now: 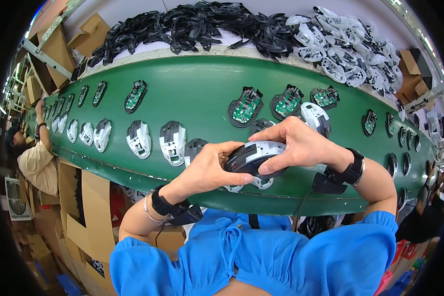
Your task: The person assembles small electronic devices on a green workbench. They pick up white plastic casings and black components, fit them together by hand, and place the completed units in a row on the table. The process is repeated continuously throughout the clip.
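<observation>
My left hand (205, 166) and my right hand (301, 144) both grip one computer mouse (254, 153) above the near side of the green belt. It has a white and black top over a dark underside. The left fingers close on its left end, with the thumb along the near edge. From the right end, my right thumb presses its near side while the fingers curl over the top. Close behind the hands lies a white mouse shell (315, 118). Mouse bases with green circuit boards (287, 101) sit just beyond. Other white pieces on the belt are partly hidden below my hands.
Along the green belt (192, 79) run rows of circuit-board bases and white shells (139, 139). Black plastic parts (182, 24) and white shells (350, 47) are heaped on the far ledge. Cardboard boxes (91, 217) stand at left. Co-workers (37, 158) sit at both ends.
</observation>
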`<state>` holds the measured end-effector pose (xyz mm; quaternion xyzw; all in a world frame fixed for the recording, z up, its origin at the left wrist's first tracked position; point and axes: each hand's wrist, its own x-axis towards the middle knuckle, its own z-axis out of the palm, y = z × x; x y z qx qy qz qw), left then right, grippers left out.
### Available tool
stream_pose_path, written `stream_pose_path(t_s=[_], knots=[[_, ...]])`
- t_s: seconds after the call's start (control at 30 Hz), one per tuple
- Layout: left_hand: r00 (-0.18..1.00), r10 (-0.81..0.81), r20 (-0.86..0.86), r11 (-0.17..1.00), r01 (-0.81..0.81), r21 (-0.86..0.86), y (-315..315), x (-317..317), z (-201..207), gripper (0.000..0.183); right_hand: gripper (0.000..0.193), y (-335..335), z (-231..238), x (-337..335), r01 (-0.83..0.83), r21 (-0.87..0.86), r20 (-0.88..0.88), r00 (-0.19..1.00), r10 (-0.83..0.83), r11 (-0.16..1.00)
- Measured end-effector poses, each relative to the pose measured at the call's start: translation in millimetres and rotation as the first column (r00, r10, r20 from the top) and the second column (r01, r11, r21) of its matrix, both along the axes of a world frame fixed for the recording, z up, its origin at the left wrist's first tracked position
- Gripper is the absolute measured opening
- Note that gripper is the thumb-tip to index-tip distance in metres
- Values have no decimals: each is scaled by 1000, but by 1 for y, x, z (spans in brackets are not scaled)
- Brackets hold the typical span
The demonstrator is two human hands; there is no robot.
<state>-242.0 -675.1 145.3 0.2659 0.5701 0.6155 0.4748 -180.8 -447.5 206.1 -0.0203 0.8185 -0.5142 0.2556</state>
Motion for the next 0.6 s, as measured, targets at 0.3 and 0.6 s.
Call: stream_pose_path(t_s=[0.3, 0.6], knots=[[620, 125, -774, 991, -118, 65, 8, 28, -29, 95, 52, 83, 5, 61, 616, 81, -152, 784, -601, 783], [38, -128, -991, 983, 139, -121, 28, 41, -55, 72, 67, 203, -59, 227, 532, 846, -386, 589, -710, -19]])
